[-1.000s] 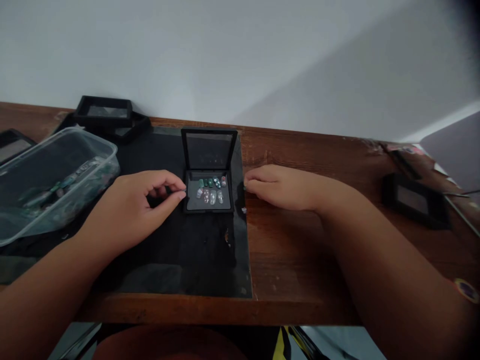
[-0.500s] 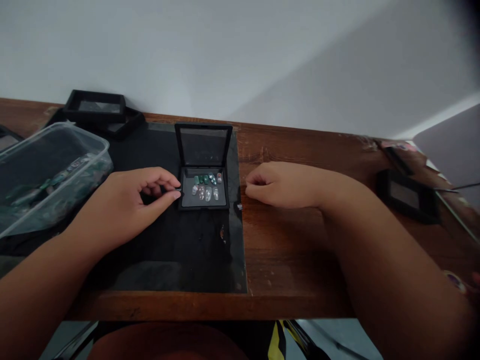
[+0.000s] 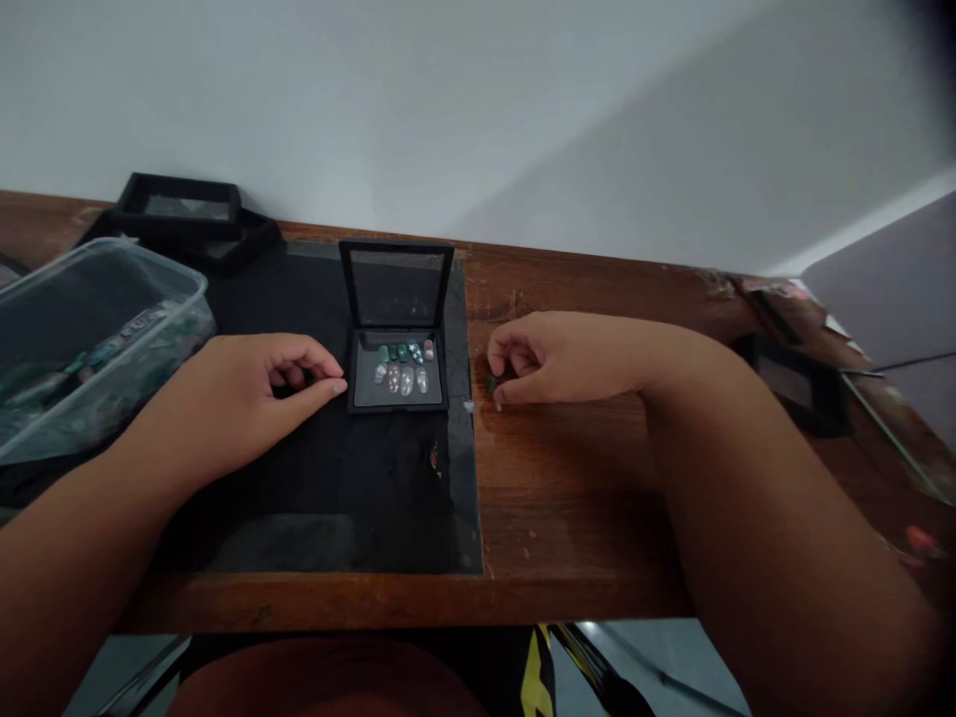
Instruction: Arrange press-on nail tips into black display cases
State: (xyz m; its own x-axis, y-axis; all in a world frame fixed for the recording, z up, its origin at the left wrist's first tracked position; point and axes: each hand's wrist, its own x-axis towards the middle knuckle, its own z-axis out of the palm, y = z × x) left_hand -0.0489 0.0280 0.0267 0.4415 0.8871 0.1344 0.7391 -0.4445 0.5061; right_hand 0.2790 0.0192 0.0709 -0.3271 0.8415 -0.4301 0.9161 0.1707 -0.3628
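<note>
Open case (image 3: 365, 396), centre: nine nail tips (image 3: 407, 380) placed.
Right hand (image 3: 553, 357) pinches green piece (image 3: 491, 383), unplaced; left hand (image 3: 231, 393): grip unclear.

Two hands: left hand (image 3: 235, 398), right hand (image 3: 572, 358). Nine nails (image 3: 407, 381), five over four, in one open case (image 3: 397, 407). One green bit (image 3: 491, 383) by the right hand. One tub (image 3: 204, 287) at left. Three other cases (image 3: 183, 207): two upper left, one right; perhaps a fourth, cropped, far left.
</note>
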